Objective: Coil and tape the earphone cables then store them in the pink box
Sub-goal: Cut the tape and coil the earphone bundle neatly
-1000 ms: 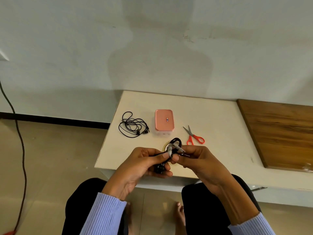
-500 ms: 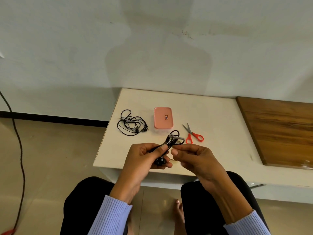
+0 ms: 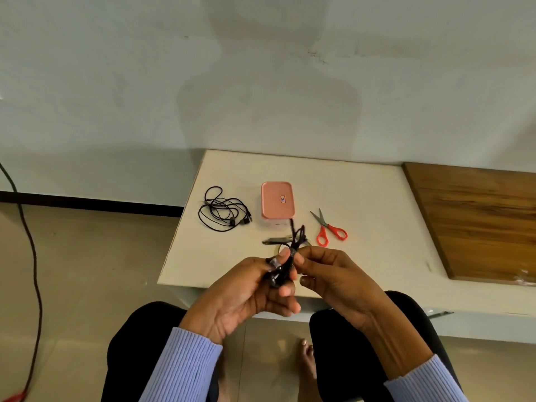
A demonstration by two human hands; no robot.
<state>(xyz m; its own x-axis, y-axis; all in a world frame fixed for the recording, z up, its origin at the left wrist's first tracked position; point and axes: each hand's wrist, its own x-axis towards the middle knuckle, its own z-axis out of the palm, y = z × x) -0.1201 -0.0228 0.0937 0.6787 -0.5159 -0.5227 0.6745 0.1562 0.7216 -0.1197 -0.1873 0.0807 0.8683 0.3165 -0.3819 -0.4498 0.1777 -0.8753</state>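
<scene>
My left hand (image 3: 249, 294) grips a bunched black earphone cable (image 3: 285, 264) above the table's near edge. My right hand (image 3: 333, 280) pinches the same bundle at its upper part, where a pale strip of tape wraps it. A loop of the cable (image 3: 298, 233) sticks up past my fingers. A second black earphone cable (image 3: 222, 211) lies loose and tangled on the white table (image 3: 362, 204), left of the closed pink box (image 3: 278, 200). A clear tape roll (image 3: 277, 248) shows partly behind my fingers.
Red-handled scissors (image 3: 330, 229) lie right of the pink box. A wooden board (image 3: 478, 221) covers the table's right part. A dark cord (image 3: 32, 256) runs down the floor at the left. My knees and bare feet are below the table edge.
The bundle has turned more upright between my hands. My right hand's fingers have slid closer to my left hand on the taped part.
</scene>
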